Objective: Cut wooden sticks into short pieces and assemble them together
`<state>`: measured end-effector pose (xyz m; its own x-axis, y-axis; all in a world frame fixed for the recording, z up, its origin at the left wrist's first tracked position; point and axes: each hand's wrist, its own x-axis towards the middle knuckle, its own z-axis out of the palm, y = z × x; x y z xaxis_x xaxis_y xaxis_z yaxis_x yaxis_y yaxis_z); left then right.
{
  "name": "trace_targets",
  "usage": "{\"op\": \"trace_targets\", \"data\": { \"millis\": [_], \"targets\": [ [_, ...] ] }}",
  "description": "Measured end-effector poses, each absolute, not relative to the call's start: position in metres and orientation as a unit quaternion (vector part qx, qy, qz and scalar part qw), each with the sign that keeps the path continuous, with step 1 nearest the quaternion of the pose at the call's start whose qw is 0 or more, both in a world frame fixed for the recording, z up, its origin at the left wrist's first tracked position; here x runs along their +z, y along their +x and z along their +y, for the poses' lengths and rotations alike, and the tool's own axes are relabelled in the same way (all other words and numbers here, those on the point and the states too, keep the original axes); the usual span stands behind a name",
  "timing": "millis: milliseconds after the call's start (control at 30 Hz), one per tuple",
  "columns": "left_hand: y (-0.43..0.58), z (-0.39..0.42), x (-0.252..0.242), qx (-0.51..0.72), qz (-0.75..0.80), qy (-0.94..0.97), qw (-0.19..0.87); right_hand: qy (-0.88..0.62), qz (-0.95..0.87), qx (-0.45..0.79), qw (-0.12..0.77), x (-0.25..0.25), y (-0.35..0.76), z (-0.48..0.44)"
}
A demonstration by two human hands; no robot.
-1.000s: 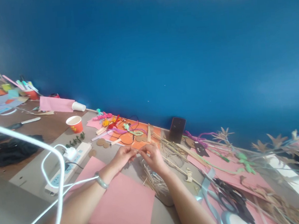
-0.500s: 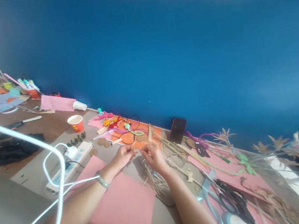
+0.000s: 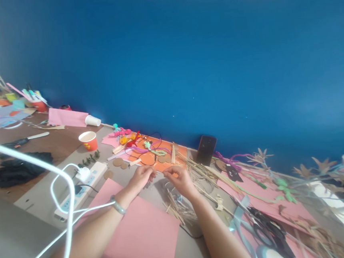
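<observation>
My left hand [image 3: 143, 179], with a pale bangle [image 3: 118, 206] at the wrist, is closed in a pinch over the grey table. Close by, my right hand [image 3: 179, 179] also pinches, its fingertips turned toward the left ones with a narrow gap between. Whatever sits in the fingers is too small and blurred to name. Below the right hand lies a pile of thin straw-coloured strips [image 3: 179, 208]. A large pink sheet [image 3: 141, 232] is spread beneath the left forearm. Beyond both hands is an orange sheet [image 3: 160, 167] bearing cords and small coloured pieces.
A white power strip [image 3: 96, 173] with a plug stands on the left, and a thick white cable [image 3: 72, 194] crosses in front. Further back is a paper cup [image 3: 89, 142]. A phone [image 3: 206, 150] leans on the blue wall. Scissors [image 3: 263, 227] and ribbon lie at right.
Both hands stay pinched in nearly the same place; the right fingers have shifted slightly. The whole view has moved a little, so things appear slightly further right.
</observation>
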<state>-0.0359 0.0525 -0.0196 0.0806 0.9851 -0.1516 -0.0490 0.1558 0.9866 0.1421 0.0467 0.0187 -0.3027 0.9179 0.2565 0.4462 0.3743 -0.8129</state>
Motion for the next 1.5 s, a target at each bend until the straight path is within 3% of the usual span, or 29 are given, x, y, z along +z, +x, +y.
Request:
{"op": "trace_targets", "data": {
  "millis": [233,667,867,1067,1500],
  "targets": [
    [-0.034,0.047,-0.022,0.417,0.431,0.526,0.603,-0.434,-0.775,0.278,0.365,0.017,0.140,0.047],
    [-0.035,0.043,-0.006,0.435,0.455,0.430,0.647,-0.453,-0.790,0.208,0.357,0.015,0.145,0.050],
    [-0.041,0.048,-0.010,0.461,0.454,0.433,0.628,-0.466,-0.743,0.269,0.398,0.017,0.154,0.053],
    [-0.037,0.046,-0.018,0.422,0.425,0.471,0.647,-0.457,-0.731,0.350,0.367,0.013,0.142,0.048],
    [-0.040,0.049,-0.019,0.433,0.450,0.482,0.614,-0.475,-0.722,0.328,0.381,0.016,0.145,0.048]
  ]
}}
